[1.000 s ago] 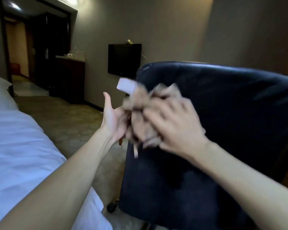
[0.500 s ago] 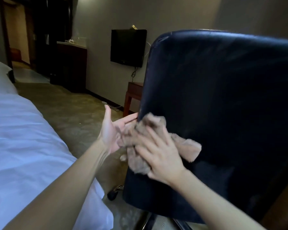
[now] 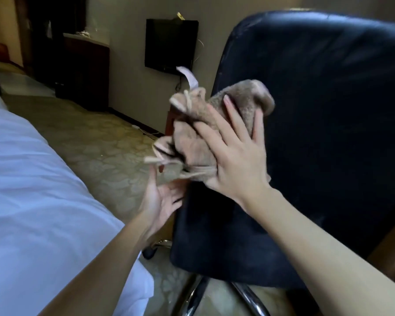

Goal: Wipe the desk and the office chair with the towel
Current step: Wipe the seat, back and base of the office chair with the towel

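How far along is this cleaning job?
Nothing looks clearly finished. In hand: the right hand presses the bunched towel against the back of the chair, left hand open by its edge. The seat and desk are out of view, so I cannot tell if they are wiped.

Layout, as seen from the head view:
- Chair (image 3: 317, 110): right half, its back turned to the viewer.
- Towel (image 3: 214, 124): bunched against the upper left edge of the chair back, part of it overhanging to the left.
- Right hand (image 3: 235, 156): laid over the towel, pressing it to the chair back.
- Left hand (image 3: 160, 201): below the towel, just beside the chair back's left edge.
- Bed (image 3: 32, 179): near left.
- Floor (image 3: 96, 137): between bed and chair.
- Caster (image 3: 149, 253): on the floor, between the bed corner and the chair's lower edge.
- Chair base (image 3: 249, 295): under the chair, at the bottom.
- TV (image 3: 171, 45): on the far wall, left of the chair top.
- Cabinet (image 3: 84, 65): against that wall, left of the TV.
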A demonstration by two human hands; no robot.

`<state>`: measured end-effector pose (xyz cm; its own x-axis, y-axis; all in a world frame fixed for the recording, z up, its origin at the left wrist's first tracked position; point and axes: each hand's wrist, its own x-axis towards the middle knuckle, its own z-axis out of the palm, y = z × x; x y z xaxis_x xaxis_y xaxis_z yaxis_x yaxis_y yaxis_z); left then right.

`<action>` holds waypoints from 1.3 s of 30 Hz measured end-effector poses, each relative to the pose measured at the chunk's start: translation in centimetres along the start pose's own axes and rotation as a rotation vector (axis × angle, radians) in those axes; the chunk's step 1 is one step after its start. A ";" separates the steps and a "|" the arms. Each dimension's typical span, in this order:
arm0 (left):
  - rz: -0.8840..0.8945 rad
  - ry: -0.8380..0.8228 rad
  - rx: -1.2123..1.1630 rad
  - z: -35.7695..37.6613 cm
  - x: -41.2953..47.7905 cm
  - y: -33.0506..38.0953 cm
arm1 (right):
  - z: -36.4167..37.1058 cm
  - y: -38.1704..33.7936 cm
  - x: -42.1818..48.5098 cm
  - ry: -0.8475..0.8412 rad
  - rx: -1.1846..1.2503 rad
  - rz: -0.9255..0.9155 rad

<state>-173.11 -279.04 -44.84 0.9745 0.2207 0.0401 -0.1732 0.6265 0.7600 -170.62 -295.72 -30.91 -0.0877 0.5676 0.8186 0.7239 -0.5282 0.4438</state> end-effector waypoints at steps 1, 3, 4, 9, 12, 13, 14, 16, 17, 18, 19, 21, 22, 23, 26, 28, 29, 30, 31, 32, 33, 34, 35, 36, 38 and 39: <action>0.005 -0.008 -0.017 -0.2 0.0 -0.4 | 0.5 -0.3 -0.6 -0.020 0.048 0.049; 0.066 0.010 -0.066 -0.7 0.2 -0.9 | 1.9 -1.6 -3.1 -0.074 0.158 0.078; 0.091 0.018 -0.127 -0.9 0.0 -1.1 | 2.9 -2.5 -4.9 -0.147 0.193 0.042; -0.036 -0.233 -0.202 -2.3 -1.0 -1.2 | 6.0 -6.5 -14.6 -0.517 0.290 -0.071; -0.053 -0.201 -0.193 -2.6 -0.6 -1.0 | 5.0 -6.2 -14.4 -0.506 0.316 -0.069; -0.050 -0.178 -0.184 -2.9 -0.4 -1.1 | 4.3 -5.7 -13.4 -0.477 0.324 -0.109; -0.052 -0.152 -0.162 -2.9 0.0 -1.4 | 3.4 -4.6 -12.3 -0.429 0.314 -0.152; -0.024 -0.043 -0.091 -3.2 0.6 -2.4 | 1.6 -2.2 -9.6 -0.235 0.250 -0.187; 0.001 -0.002 -0.058 -3.3 0.8 -3.0 | 1.1 -0.9 -8.5 -0.116 0.183 -0.165; 0.021 0.017 -0.045 -3.4 0.9 -3.7 | 0.7 0.2 -7.6 -0.031 0.112 -0.113; 0.031 0.008 -0.077 -3.5 1.0 -4.5 | 0.8 1.0 -6.9 0.003 0.062 -0.049; 0.019 0.017 -0.144 -3.9 1.1 -5.3 | 1.9 1.0 -7.4 -0.050 0.072 0.027; 0.013 0.016 -0.151 -3.9 1.0 -5.3 | 3.0 0.3 -8.5 -0.090 0.100 0.021; 0.013 -0.055 -0.187 -3.7 0.6 -4.9 | 4.3 -0.7 -10.3 -0.143 0.127 -0.004; -0.005 -0.389 -0.273 -3.9 -0.6 -3.7 | 7.7 -5.8 -17.6 -0.381 0.164 -0.139; -0.103 -0.294 -0.194 -5.2 -0.3 -3.7 | 8.7 -8.6 -21.1 -0.521 0.198 -0.134; -0.115 -0.239 -0.186 -5.3 -0.1 -3.5 | 9.0 -8.9 -21.6 -0.556 0.216 -0.127; -0.118 -0.212 -0.198 -5.8 0.0 -3.5 | 9.1 -8.9 -21.6 -0.592 0.231 -0.144; -0.111 -0.185 -0.175 -5.9 0.3 -3.5 | 8.9 -8.3 -21.5 -0.630 0.240 -0.193; -0.086 -0.144 -0.113 -5.8 0.7 -3.5 | 8.5 -7.4 -21.1 -0.693 0.245 -0.283; -0.063 -0.097 -0.070 -5.8 0.6 -3.4 | 7.9 -6.6 -20.9 -0.715 0.240 -0.391; -0.045 -0.076 -0.062 -5.5 0.5 -3.5 | 7.2 -5.6 -20.8 -0.729 0.247 -0.495; -0.037 -0.057 -0.046 -5.5 0.4 -3.5 | 6.4 -4.7 -20.4 -0.731 0.264 -0.567; -0.031 -0.037 0.006 -5.7 0.3 -3.6 | 5.5 -4.0 -19.6 -0.703 0.270 -0.585; -0.032 -0.024 0.131 -6.2 0.1 -4.3 | 4.0 -2.8 -16.8 -0.533 0.221 -0.513; -0.026 -0.009 0.144 -6.6 0.0 -5.0 | 3.8 -2.1 -15.0 -0.406 0.160 -0.444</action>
<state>-173.20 -277.18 -52.91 0.9798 0.1985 0.0248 -0.1263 0.5177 0.8462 -168.25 -300.73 -45.48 -0.1592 0.9229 0.3507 0.7748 -0.1033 0.6237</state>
